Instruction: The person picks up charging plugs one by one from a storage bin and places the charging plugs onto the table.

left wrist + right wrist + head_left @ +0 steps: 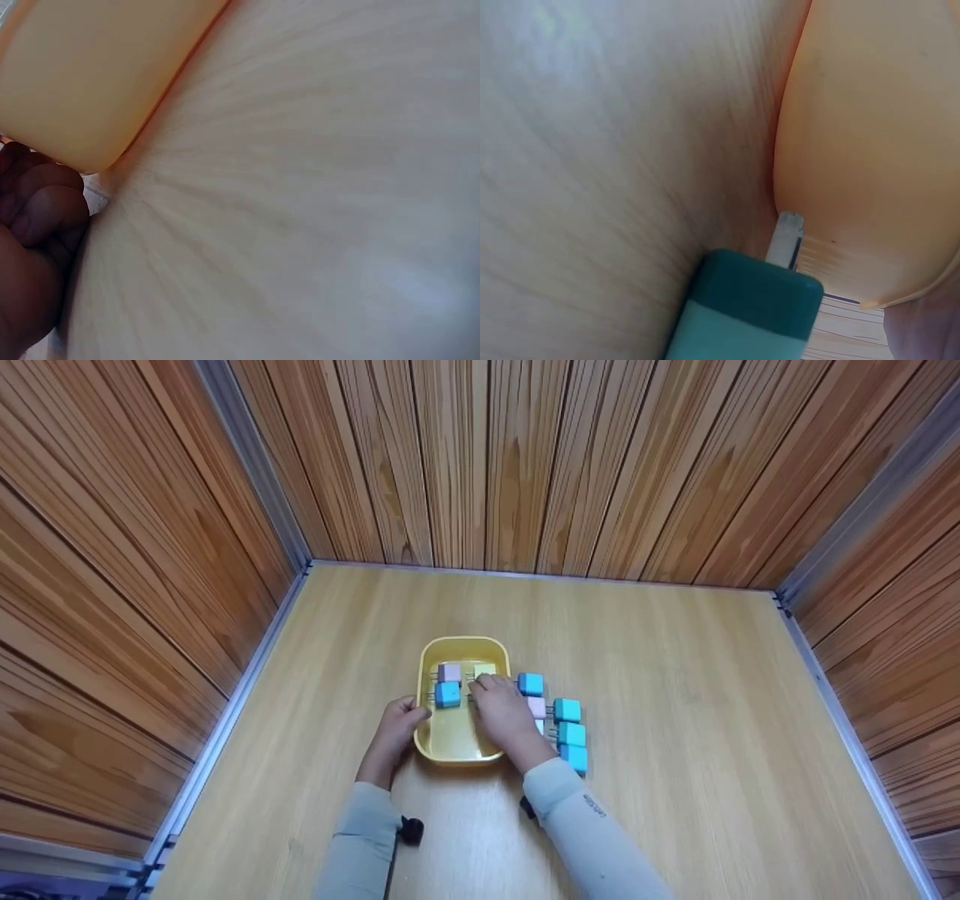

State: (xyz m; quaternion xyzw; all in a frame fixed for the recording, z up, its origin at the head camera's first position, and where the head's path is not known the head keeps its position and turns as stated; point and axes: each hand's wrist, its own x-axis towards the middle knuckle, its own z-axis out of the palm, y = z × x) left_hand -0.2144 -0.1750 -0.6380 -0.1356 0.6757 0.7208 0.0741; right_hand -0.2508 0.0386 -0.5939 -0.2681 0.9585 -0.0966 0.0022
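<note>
A yellow plastic tray [450, 744] stands on the table, its outer wall [90, 82] filling a corner of the left wrist view. My left hand [396, 729] grips its left rim, thumb over the edge. Inside lie a lilac charger plug [449, 672], a blue charger plug [448, 695] and a pale yellow charger plug [484, 669], prongs to the left. My right hand [502, 714] reaches over the right rim, fingers bent down around another charger plug inside; only its prongs [471, 698] peek out, and its colour is hidden.
Right of the tray lie a blue plug [531, 684], a lilac plug [536, 706], a partly covered white one [539, 726] and a column of teal and blue plugs [571, 734]. A teal plug [750, 307] looms in the right wrist view. Wood-panelled walls [525, 465] enclose the table.
</note>
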